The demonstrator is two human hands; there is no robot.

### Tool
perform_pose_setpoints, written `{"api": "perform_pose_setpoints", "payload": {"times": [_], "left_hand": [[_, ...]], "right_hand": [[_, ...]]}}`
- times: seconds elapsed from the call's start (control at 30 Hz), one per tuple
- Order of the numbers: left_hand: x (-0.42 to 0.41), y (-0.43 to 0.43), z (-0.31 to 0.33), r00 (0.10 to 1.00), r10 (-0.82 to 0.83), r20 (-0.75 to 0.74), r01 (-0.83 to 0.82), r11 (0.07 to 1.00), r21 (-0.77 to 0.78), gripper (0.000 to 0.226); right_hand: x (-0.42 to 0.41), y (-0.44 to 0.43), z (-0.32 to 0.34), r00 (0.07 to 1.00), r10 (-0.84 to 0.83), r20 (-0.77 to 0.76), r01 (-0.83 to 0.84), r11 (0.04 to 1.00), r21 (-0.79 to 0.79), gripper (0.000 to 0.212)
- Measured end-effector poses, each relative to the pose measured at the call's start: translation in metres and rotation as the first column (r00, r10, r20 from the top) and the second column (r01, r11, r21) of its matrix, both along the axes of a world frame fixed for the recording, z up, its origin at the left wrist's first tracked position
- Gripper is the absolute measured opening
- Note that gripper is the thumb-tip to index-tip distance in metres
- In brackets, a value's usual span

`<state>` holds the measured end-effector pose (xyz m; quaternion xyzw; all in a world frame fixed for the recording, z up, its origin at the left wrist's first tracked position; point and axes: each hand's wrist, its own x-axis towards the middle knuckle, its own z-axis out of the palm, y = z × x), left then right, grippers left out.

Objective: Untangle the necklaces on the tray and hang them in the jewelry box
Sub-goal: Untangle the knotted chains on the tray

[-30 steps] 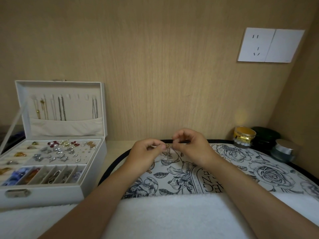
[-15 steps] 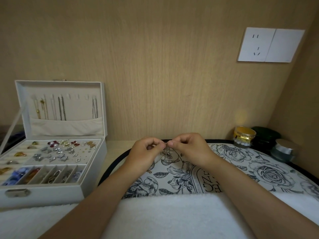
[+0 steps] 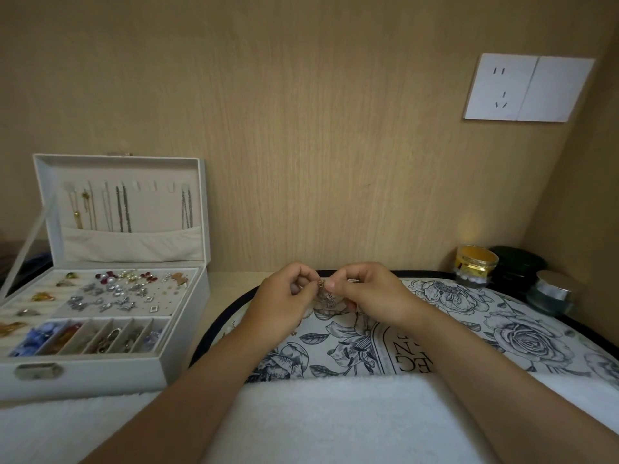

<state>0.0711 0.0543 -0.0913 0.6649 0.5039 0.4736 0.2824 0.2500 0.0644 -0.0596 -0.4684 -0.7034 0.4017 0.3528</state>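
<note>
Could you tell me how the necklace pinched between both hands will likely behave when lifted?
The necklace is probably floppy: it droops below the pinch of the left hand and right hand. It looks thin, so likely very light and apt to slip from a loose grip. Such fine links may re-tangle or snag easily.

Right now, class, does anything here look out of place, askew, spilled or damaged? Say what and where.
Nothing stands out. The jewelry box sits open with its lid upright, and the hung necklaces fall straight. The left hand and right hand pinch a gold necklace above the floral tray. The jars stand upright.
</note>
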Motion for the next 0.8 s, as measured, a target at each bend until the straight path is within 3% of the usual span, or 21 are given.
{"api": "perform_pose_setpoints", "payload": {"times": [0.17, 0.4, 0.63, 0.8], "left_hand": [[-0.002, -0.001, 0.002, 0.997, 0.065, -0.048, -0.058, 0.988, 0.142, 0.015], [-0.003, -0.002, 0.004, 0.993, 0.093, -0.075, -0.085, 0.991, 0.100, 0.007], [0.007, -0.008, 0.008, 0.914, 0.256, -0.314, -0.245, 0.967, 0.075, 0.009], [0.006, -0.006, 0.008, 0.939, 0.226, -0.258, -0.226, 0.974, 0.028, 0.009]], "right_hand": [[0.000, 0.004, -0.003, 0.986, -0.084, -0.144, 0.078, 0.996, -0.047, 0.012], [0.000, 0.000, -0.004, 0.988, -0.093, -0.123, 0.090, 0.995, -0.030, 0.009], [-0.009, 0.003, -0.013, 0.982, -0.189, -0.026, 0.190, 0.962, 0.195, 0.019], [-0.013, 0.001, -0.014, 0.976, -0.219, 0.003, 0.212, 0.949, 0.233, 0.016]]}}
